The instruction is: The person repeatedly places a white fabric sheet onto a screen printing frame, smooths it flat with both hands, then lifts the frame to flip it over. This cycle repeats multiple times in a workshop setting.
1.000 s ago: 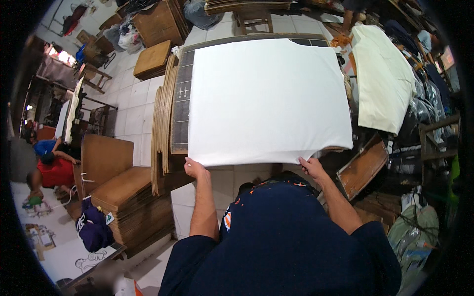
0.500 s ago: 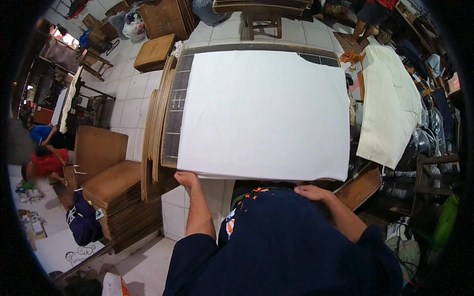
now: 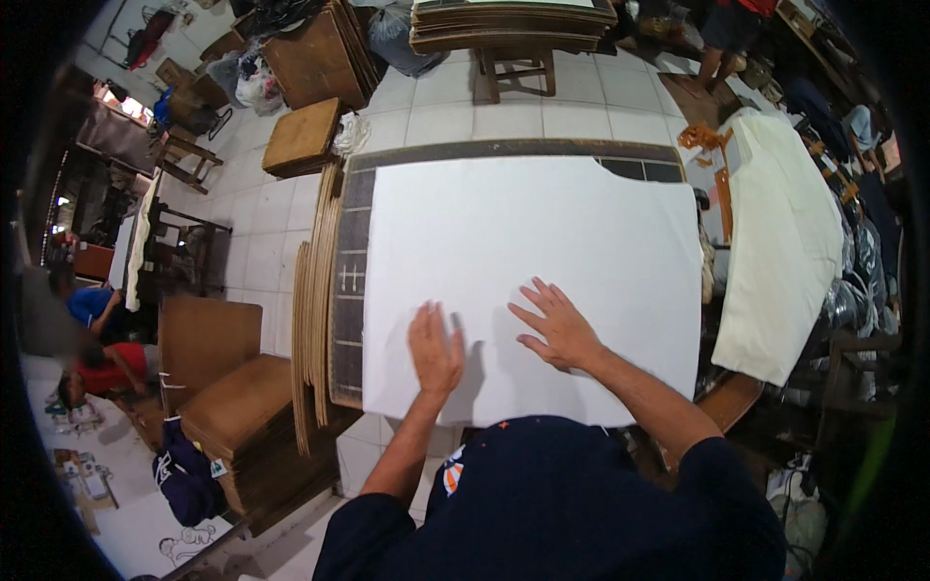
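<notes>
A white fabric panel (image 3: pixel 533 232) lies flat over a dark board (image 3: pixel 351 261) marked with light grid lines. The panel's far right corner is cut in a curve, where bare board shows. Above the near left part of the cloth is my left hand (image 3: pixel 436 349), slightly blurred, its fingers stretched out and holding nothing. My right hand (image 3: pixel 562 329) spreads its fingers over the near middle of the cloth, also holding nothing. Both palms face down and cast shadows; whether they press on the fabric I cannot tell.
Thin brown boards (image 3: pixel 315 320) stand along the left edge. Farther left is a stack of brown boards (image 3: pixel 237 407) with a dark purple cloth (image 3: pixel 184 470). Cream fabric (image 3: pixel 780 252) hangs at the right. A wooden stool (image 3: pixel 515 73) stands beyond. Other people are at the far left and far right.
Both hands have left the cloth's near edge and moved forward over its surface, fingers now extended. The table appears lower in the picture.
</notes>
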The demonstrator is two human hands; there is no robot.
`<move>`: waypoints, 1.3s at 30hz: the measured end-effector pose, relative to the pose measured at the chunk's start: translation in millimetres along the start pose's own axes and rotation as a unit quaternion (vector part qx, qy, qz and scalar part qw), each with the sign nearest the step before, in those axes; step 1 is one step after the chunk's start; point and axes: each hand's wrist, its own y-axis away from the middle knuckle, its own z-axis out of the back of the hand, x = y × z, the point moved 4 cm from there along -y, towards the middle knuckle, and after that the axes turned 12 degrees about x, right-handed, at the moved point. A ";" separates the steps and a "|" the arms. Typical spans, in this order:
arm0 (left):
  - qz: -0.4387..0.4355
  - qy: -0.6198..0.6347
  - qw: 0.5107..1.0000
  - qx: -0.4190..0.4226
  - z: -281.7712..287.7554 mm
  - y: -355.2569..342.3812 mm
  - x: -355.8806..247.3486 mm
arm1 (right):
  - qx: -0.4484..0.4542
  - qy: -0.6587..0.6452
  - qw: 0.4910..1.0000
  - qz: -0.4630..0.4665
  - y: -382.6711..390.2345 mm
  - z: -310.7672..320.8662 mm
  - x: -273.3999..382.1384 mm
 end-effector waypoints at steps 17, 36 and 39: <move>0.039 -0.203 0.978 0.027 -5.2 -290.3 126.5 | 0.001 0.162 0.987 -0.006 -262.7 31.7 -136.4; -0.152 -0.121 0.977 0.092 -70.3 -290.9 -67.8 | 0.051 0.086 0.995 0.004 -104.7 64.6 -172.7; -0.094 -0.169 0.977 0.087 -77.0 -294.7 -78.3 | -0.085 0.187 0.948 -0.243 -91.4 80.6 -196.6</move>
